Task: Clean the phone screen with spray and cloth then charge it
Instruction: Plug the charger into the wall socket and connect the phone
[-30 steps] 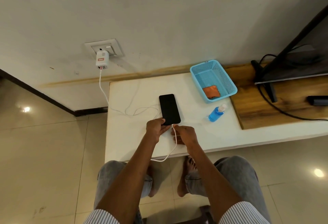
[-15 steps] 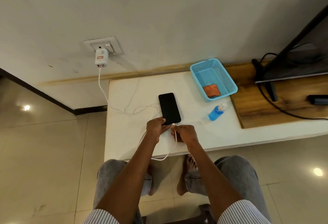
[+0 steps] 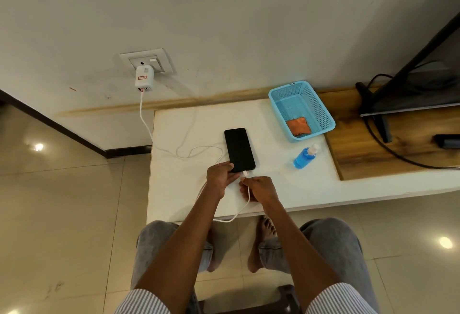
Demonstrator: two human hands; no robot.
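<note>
- Head view: the phone [image 3: 239, 149] lies flat, screen up and dark, on the white table [image 3: 273, 184], its long axis running away from the person.
- The left hand [image 3: 220, 176] grips the phone's near left corner, fingers closed on it.
- The right hand [image 3: 258, 188] pinches the white charging cable [image 3: 245, 200] just behind its plug [image 3: 244, 173], which sits at the phone's near short edge; fully seated or not, I cannot tell.
- Any remaining push runs along the long axis, away from the right fingers.
- The cable leads from the wall charger [image 3: 144, 78].
</note>
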